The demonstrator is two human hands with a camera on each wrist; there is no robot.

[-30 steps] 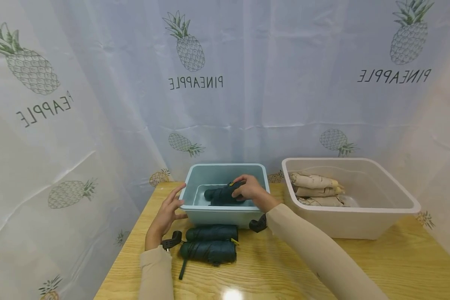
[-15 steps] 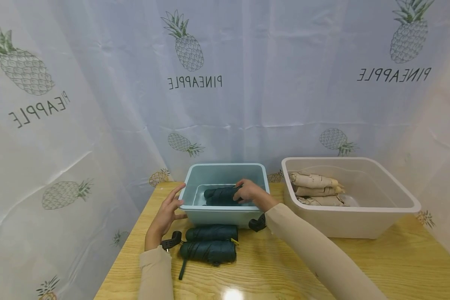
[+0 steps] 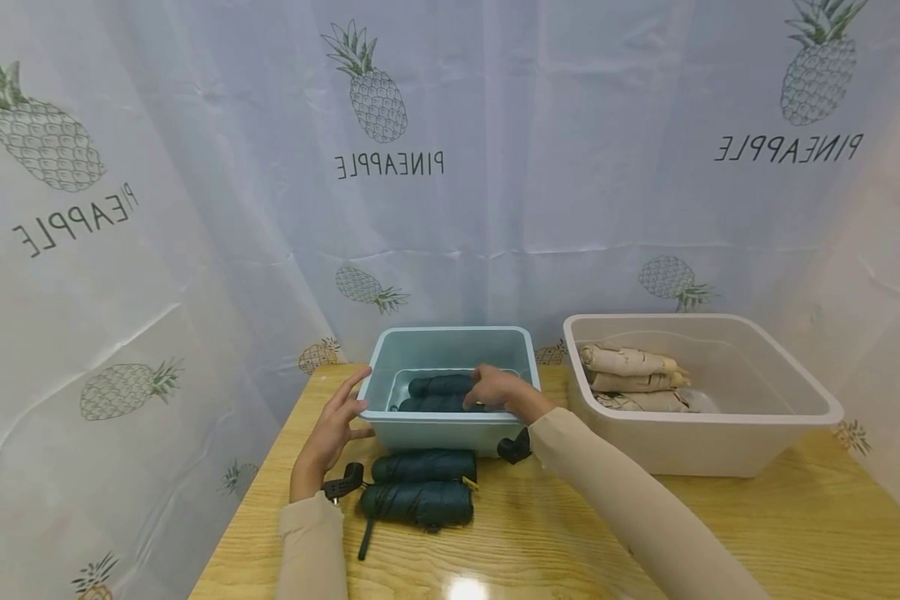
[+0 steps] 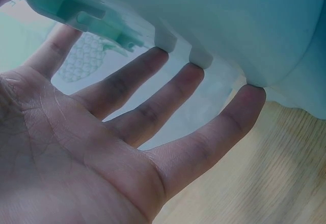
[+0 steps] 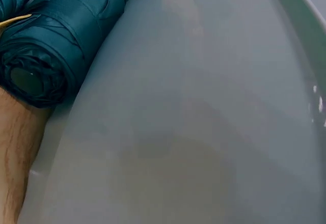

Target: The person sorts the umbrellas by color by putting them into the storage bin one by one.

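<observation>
My left hand steadies the pale blue bin at its left side. In the left wrist view its nearly straight fingers press their tips against the bin's outer wall. Inside the bin two dark green folded umbrellas lie side by side, a far umbrella and a near umbrella. My right hand reaches over the bin's right side, its curled fingers at the right end of the near umbrella; it hides both right ends. The right wrist view does not show that hand's fingers.
Two more dark green folded umbrellas lie on the wooden table before the bin, the nearer with a strap hanging left. A larger white bin at right holds several beige folded umbrellas. A pineapple-print curtain stands behind.
My right hand has lowered an umbrella into the blue bin and shifted slightly down. Two umbrellas now show side by side there. My left hand has stayed at the rim.
</observation>
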